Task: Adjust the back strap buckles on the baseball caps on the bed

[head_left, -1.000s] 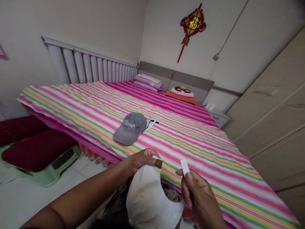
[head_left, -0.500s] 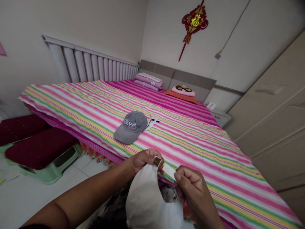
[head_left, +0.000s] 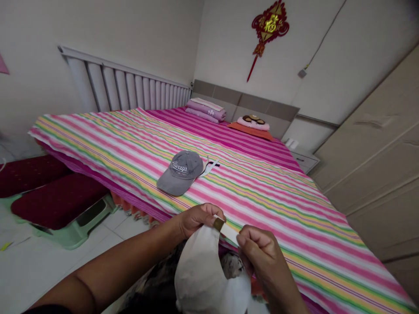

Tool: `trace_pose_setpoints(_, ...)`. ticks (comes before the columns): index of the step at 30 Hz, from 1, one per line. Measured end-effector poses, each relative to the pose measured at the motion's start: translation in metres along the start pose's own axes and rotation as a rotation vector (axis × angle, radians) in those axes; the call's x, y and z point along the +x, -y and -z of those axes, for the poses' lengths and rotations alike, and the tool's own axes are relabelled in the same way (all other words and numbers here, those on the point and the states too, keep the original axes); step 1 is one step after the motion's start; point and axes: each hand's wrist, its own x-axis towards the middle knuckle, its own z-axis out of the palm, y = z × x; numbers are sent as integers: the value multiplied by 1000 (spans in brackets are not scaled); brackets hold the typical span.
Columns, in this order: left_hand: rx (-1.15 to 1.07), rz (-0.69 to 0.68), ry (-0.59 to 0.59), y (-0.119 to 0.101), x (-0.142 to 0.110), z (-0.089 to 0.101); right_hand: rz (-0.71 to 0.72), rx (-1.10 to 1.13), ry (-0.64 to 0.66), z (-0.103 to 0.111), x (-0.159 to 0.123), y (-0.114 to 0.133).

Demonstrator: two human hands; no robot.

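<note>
A white cap (head_left: 199, 266) hangs low in front of me, its back opening facing right. My left hand (head_left: 199, 218) pinches the cap's edge beside a small brass-coloured buckle (head_left: 218, 224). From that buckle a white strap (head_left: 230, 234) runs across to my right hand (head_left: 257, 246), whose thumb and fingers are closed on its end. Just beyond my hands, a grey cap (head_left: 181, 173) with white lettering lies on the striped sheet. Behind it on the sheet is a white strip (head_left: 209, 167) with a dark piece.
The bed's striped sheet (head_left: 294, 209) spreads beyond my hands. Folded bedding (head_left: 206, 110) and a pink pillow (head_left: 252, 123) lie by the headboard (head_left: 252, 104). Green stools with dark red tops (head_left: 62, 200) stand at left; a wardrobe (head_left: 386, 174) is at right.
My hands keep their hold on the white cap and strap, nearly in place. The buckle has tilted slightly and sits a little further right. The view has shifted slightly.
</note>
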Motion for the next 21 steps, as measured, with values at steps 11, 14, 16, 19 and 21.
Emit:
trace_pose_setpoints(11,14,16,-13,-1,-1,-1,5,-52,38,5,5,-4)
trace_pose_setpoints(14,25,26,-29,-3,-2,-2,11,-81,70,7,6,-4)
trace_pose_setpoints(16,40,37,-47,-5,-3,-3,30,-102,79,8,7,-3)
trace_pose_setpoints(19,65,47,-68,-9,-5,-5,73,-137,63,10,6,0)
trace_pose_setpoints(21,85,47,-80,-12,-6,-9,90,-154,51,11,6,3)
